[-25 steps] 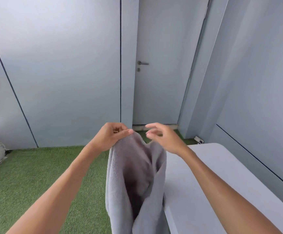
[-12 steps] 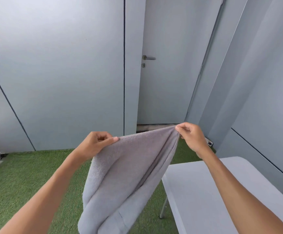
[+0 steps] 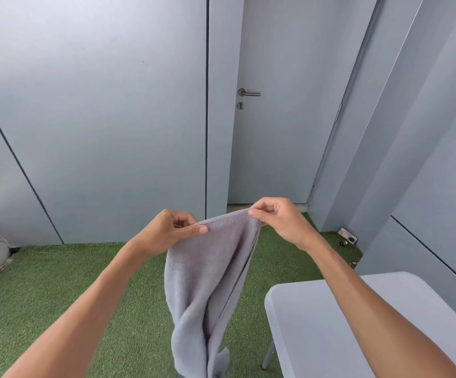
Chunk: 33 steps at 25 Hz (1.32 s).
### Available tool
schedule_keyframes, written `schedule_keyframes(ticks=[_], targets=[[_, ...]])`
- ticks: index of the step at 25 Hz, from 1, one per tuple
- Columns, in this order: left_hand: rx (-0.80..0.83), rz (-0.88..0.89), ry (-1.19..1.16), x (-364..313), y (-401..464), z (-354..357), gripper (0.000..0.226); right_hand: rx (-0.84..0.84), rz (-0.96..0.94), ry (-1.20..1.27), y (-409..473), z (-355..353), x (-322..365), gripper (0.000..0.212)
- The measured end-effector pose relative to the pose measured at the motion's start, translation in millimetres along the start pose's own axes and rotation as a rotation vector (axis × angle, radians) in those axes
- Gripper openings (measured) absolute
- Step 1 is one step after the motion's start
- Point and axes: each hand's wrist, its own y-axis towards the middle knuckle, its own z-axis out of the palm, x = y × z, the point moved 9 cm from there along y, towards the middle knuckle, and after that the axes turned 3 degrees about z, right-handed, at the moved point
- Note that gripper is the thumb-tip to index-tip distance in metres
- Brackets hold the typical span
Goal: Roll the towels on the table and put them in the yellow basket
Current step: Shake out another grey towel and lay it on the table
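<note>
The grey towel (image 3: 210, 282) hangs in the air between both hands, a soft, nubby terry cloth drooping in long vertical folds that narrow toward its lower end, left of the tabletop (image 3: 316, 323) and above the floor. The left hand (image 3: 166, 230) has its grip closed on one part of the top edge, thumb pressed over the curled fingers; the right hand (image 3: 278, 216) pinches the same edge close beside it, fingertips tight on the cloth. The tabletop is smooth, pale grey, with a rounded corner and a metal leg (image 3: 269, 356). Green artificial grass (image 3: 58, 282) covers the floor. Flat grey wall panels (image 3: 98, 118) surround a door (image 3: 289, 105) with a metal lever handle (image 3: 250, 93).
</note>
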Motion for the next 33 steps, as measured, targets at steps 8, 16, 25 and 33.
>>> schedule_keyframes(ticks=[8, 16, 25, 33], targets=[[0.036, 0.122, 0.022, -40, 29, 20, 0.03, 0.277, 0.033, -0.049, 0, 55, -9, 0.017], [0.038, -0.056, -0.069, 11, 12, 13, 0.033, -0.025, 0.066, 0.02, 8, -32, -23, 0.007], [0.082, 0.184, 0.259, -43, 27, 24, 0.029, 0.352, 0.104, -0.026, -9, 70, -9, 0.021], [-0.053, -0.012, 0.073, 7, -4, -21, 0.042, -0.019, 0.08, 0.072, -2, -6, -18, 0.016]])
